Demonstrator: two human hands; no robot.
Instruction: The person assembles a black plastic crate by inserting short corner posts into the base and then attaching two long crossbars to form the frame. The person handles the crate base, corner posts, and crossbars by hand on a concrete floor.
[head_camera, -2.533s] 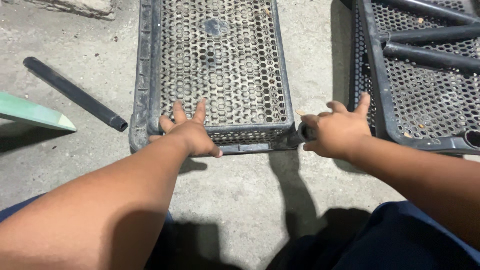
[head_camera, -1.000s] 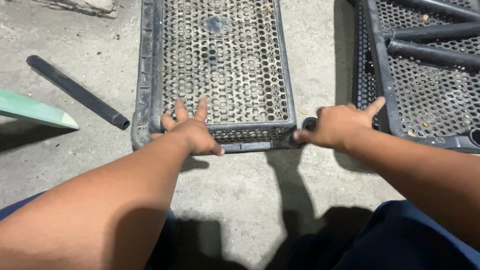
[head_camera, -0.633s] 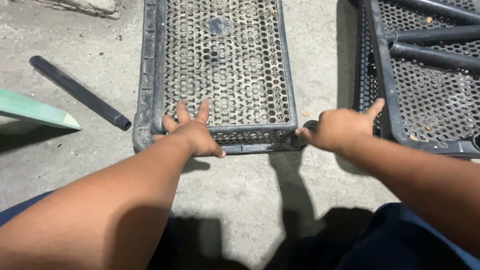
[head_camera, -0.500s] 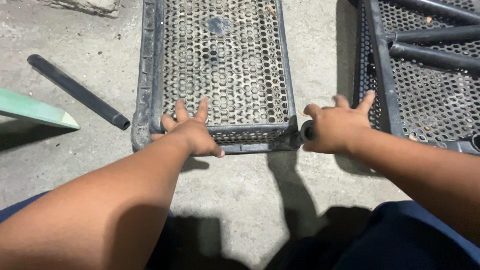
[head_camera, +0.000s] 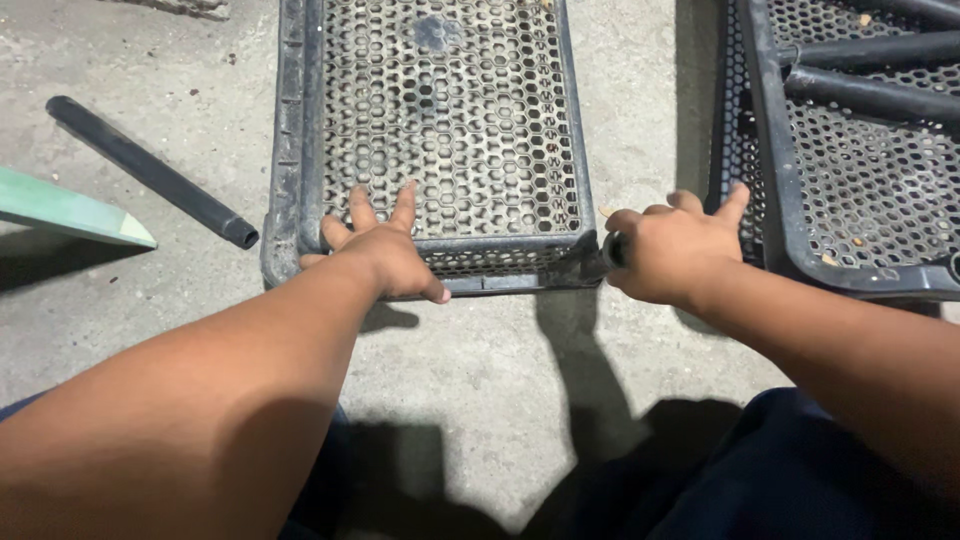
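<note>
A dark perforated plastic panel (head_camera: 450, 110) with a honeycomb mesh lies flat on the concrete floor. My left hand (head_camera: 380, 250) rests on its near edge, fingers spread over the mesh and thumb along the front rim. My right hand (head_camera: 675, 245) is closed around a short dark tube end (head_camera: 612, 250) at the panel's near right corner.
A second perforated panel (head_camera: 850, 200) lies to the right with dark tubes (head_camera: 870, 90) across it. A loose black tube (head_camera: 150, 170) lies on the floor at left, beside a pale green pointed board (head_camera: 70, 210). My dark trousers fill the bottom edge.
My right hand has shifted slightly at the panel's corner, fingers regripping the tube end. My left hand has stayed on the near edge.
</note>
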